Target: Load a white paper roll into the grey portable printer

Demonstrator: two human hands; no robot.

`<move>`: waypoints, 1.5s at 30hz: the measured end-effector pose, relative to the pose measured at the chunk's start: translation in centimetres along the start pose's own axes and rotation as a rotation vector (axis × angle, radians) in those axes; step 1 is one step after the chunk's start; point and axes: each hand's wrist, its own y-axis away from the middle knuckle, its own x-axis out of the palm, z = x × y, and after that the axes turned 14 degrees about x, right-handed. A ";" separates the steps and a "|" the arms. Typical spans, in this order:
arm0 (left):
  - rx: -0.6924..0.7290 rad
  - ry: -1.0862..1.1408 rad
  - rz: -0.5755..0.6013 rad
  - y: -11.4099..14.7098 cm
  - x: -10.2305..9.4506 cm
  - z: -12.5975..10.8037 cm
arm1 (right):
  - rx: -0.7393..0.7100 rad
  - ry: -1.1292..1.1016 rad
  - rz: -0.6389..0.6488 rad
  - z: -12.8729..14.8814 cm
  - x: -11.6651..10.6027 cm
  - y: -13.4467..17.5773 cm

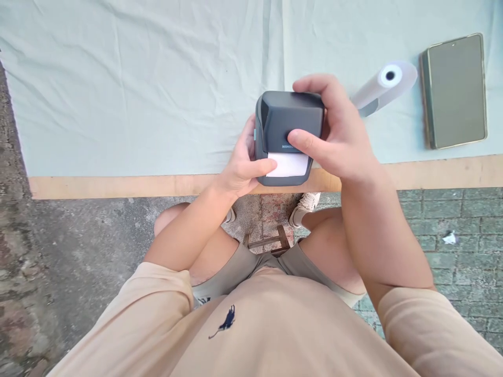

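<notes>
Ctr of frame: logo (286, 147) on dk device (288, 116) is partly covered by R hand (346, 131); L hand (240, 166) is partly hidden behind it. Cloth (157, 78) is cut off, top edge.

the table (98, 187) spans the upper part of the view. a pale blue cloth (137, 94) covers its top, wrinkled at left and creased lengthwise near the centre; a bare strip of light wood runs along the near edge. flooring: grey, stained concrete (94, 235) at left; reddish paving (271, 207) at centre; grey-green brick paving (463, 262) at right, bearing one white scrap (449, 238). a brown wooden frame (269, 242), partly visible, sits below the table edge. far left: rough, mottled stone (15, 293). lighting: diffuse, with soft shadows.
</notes>
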 end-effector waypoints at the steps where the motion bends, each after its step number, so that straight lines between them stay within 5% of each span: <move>1: 0.006 0.009 -0.010 0.0 0.1 -0.1 | 0.033 -0.034 0.047 -0.1 0.0 0.0; 4: 0.016 0.103 -0.026 -0.3 0.3 -0.2 | 0.089 -0.156 0.140 -0.5 -0.2 -0.2; 13: -0.042 0.235 -0.151 -1.1 0.4 0.0 | 0.214 -0.082 0.048 0.1 -0.1 -0.1; 20: -0.031 0.157 -0.202 -1.1 0.6 0.5 | 0.016 0.277 0.112 1.9 -2.4 0.2; 26: -0.015 0.147 -0.135 -1.0 0.3 0.8 | -0.211 0.509 -0.227 2.9 -2.5 0.3; 31: -0.023 0.118 -0.163 -1.0 0.1 1.0 | -0.201 0.585 -0.001 2.4 -2.6 0.3; 33: -0.021 0.101 -0.178 -1.1 0.1 1.0 | -0.227 0.599 -0.092 2.5 -2.4 0.5; 36: -0.002 0.061 -0.202 -1.2 0.2 0.9 | -0.300 0.528 -0.450 3.3 -1.7 0.9; 38: -0.003 0.042 -0.209 -1.2 0.3 0.8 | -0.306 0.507 -0.556 3.8 -1.4 1.1; 45: -0.018 0.058 -0.168 -1.0 0.6 0.6 | -0.193 0.712 -0.180 2.5 -0.9 0.3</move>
